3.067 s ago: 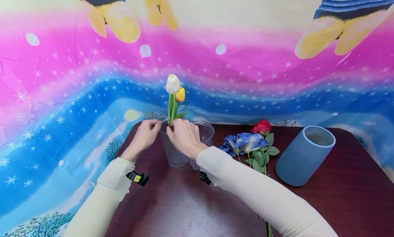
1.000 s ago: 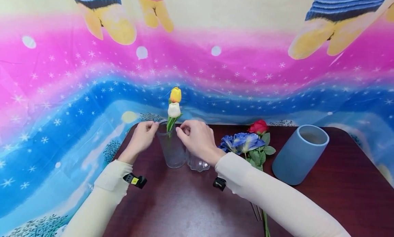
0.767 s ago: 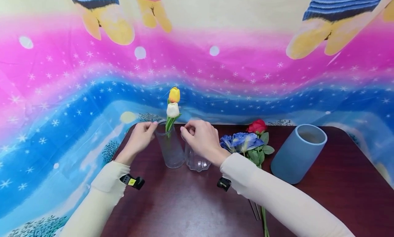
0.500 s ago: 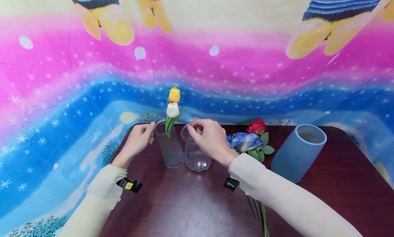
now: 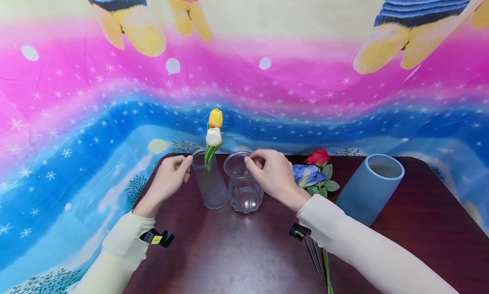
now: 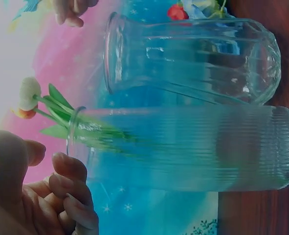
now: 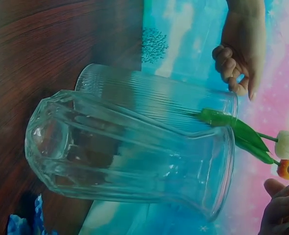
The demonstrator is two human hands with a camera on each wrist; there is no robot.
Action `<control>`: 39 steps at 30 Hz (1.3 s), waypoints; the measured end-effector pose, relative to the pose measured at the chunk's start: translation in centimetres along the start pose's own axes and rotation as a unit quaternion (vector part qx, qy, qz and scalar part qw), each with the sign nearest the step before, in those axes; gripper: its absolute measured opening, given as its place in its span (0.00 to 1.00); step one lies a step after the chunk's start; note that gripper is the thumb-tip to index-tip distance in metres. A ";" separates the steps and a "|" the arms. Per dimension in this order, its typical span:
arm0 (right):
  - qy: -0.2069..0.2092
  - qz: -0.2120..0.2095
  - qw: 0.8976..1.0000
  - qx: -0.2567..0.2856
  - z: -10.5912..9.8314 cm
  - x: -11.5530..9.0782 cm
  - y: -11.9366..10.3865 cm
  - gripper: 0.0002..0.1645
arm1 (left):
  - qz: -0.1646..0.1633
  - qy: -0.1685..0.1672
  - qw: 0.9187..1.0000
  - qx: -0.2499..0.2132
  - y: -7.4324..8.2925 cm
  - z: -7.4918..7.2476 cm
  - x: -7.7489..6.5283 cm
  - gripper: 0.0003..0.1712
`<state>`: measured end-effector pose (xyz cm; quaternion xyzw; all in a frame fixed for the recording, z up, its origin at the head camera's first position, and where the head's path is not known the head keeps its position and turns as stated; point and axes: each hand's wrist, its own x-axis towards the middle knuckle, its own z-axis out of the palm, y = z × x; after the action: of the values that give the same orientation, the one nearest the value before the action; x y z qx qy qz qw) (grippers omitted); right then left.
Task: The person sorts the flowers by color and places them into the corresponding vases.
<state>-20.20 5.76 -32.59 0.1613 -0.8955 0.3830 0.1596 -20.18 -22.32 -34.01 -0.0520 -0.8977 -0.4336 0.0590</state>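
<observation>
A tall ribbed glass vase point(image 5: 212, 190) stands at the table's far left, with a yellow tulip point(image 5: 215, 117) and a white tulip point(image 5: 213, 136) leaning in its mouth. Beside its rim, my left hand point(image 5: 169, 178) has loosely curled fingers and holds nothing; a gap shows between thumb and forefinger in the left wrist view. A second clear vase point(image 5: 245, 194), with a flared rim and faceted body, stands close on the right and holds no flowers. My right hand point(image 5: 276, 175) is at this vase's right rim, fingers loosely bent and holding nothing.
Right of the clear vase lie blue flowers point(image 5: 308, 174) and a red rose point(image 5: 318, 157), their stems reaching toward the near edge, partly under my right forearm. A blue-grey vase point(image 5: 366, 196) stands farther right on the dark wood table point(image 5: 431, 209). A printed cloth hangs behind.
The tulips, earlier held up by my right hand, have dropped lower into the ribbed vase. My right hand has let go and moved right; my left hand has come off the rim slightly.
</observation>
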 end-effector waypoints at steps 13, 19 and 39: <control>0.000 0.008 1.000 0.004 -1.1 -0.6 1.4 0.11 | 0.024 0.000 1.000 0.005 1.6 0.5 -1.1 0.25; -0.001 0.009 1.000 0.009 -1.6 -1.0 2.1 0.11 | 0.028 -0.009 1.000 -0.008 2.7 1.0 -1.4 0.23; -0.028 0.012 0.999 -0.032 -2.6 -2.8 4.8 0.11 | 0.020 -0.044 0.999 -0.001 3.4 4.2 -1.0 0.22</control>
<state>-19.23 11.25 -35.11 0.1560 -0.9133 0.3514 0.1346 -18.96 -17.02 -34.13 -0.0889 -0.8979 -0.4301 0.0279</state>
